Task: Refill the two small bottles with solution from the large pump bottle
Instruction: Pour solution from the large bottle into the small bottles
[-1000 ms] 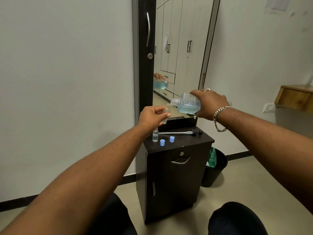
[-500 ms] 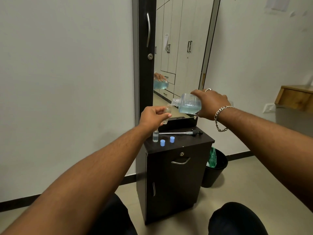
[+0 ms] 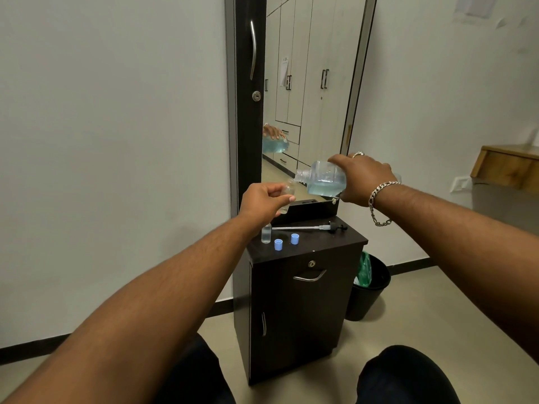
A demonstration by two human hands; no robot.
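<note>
My right hand [image 3: 361, 179] grips the large clear bottle [image 3: 322, 179] of pale blue solution, tipped on its side with its open neck pointing left. My left hand [image 3: 262, 201] holds a small clear bottle [image 3: 288, 193] just below and left of that neck, tilted toward it. The second small bottle [image 3: 266, 233] stands upright on the dark cabinet top [image 3: 335, 243]. Two blue caps [image 3: 278, 244] [image 3: 295, 238] sit beside it. The removed pump head with its long tube [image 3: 309, 227] lies across the back of the top.
A tall mirror [image 3: 306, 83] rises behind the cabinet and reflects the bottle. A black waste bin [image 3: 370, 290] with a green bag stands to the cabinet's right. A wooden shelf [image 3: 507, 167] juts from the right wall. My knees are at the bottom.
The large bottle's neck has lifted slightly and drawn a little away from the small bottle's mouth. Both hands otherwise stay in place.
</note>
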